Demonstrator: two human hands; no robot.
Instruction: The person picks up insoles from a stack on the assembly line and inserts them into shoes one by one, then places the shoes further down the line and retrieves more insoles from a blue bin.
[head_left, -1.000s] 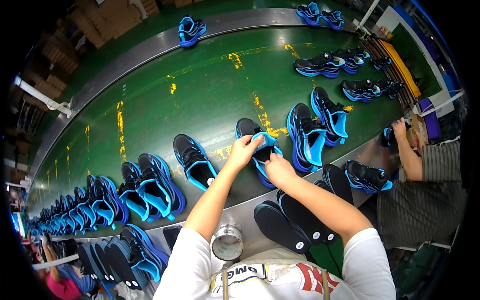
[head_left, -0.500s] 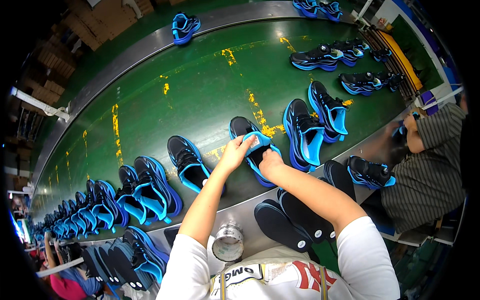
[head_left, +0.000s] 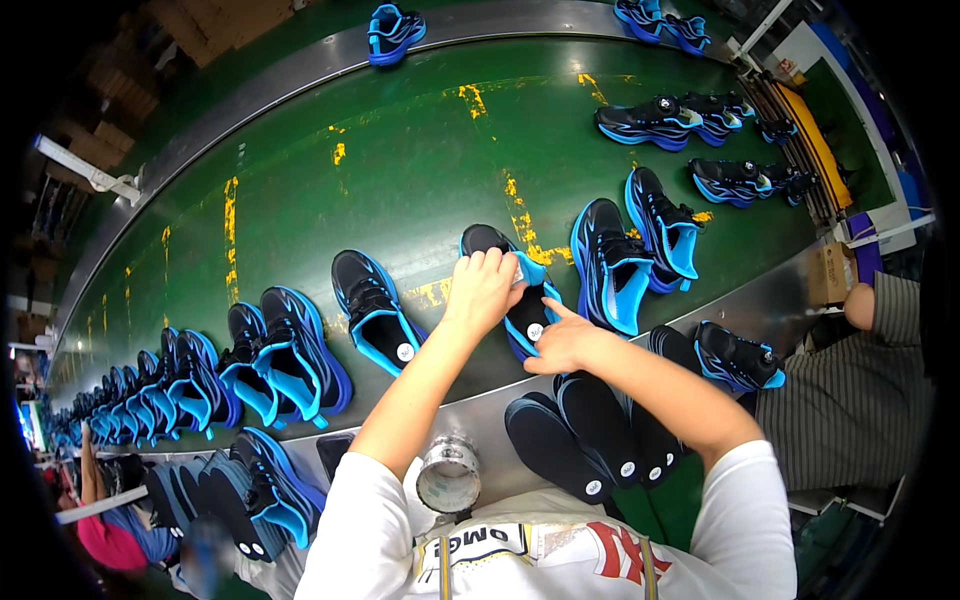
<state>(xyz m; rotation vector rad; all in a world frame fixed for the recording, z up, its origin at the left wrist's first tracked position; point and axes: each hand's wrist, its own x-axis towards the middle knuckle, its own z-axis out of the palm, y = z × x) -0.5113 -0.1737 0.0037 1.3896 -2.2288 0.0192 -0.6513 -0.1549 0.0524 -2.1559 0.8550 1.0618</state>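
A black sneaker [head_left: 484, 238] with blue trim lies in front of me on the green belt, its heel toward me. My left hand [head_left: 484, 288] is closed over its tongue and laces. At the heel end, my right hand [head_left: 570, 338] has its index finger and thumb spread apart at the collar's edge, not closed on anything visible. A dark insole [head_left: 524, 312] with a round white sticker shows inside the shoe. Another sneaker [head_left: 372, 290] with a stickered insole lies to the left, and a pair of sneakers [head_left: 598, 240] to the right.
Several dark insoles [head_left: 545, 440] lie on the metal edge near me, beside a tape-wrapped cup [head_left: 449, 474]. A long row of sneakers [head_left: 290, 350] runs leftward along the green belt [head_left: 400, 150]. A person in a striped top [head_left: 850, 390] is at the right; another is at the far left.
My right hand has come out of the shoe toward its heel, baring the sticker on the insole. My left hand has shifted over the tongue, fingers now curled down. The shoe rows have drifted slightly.
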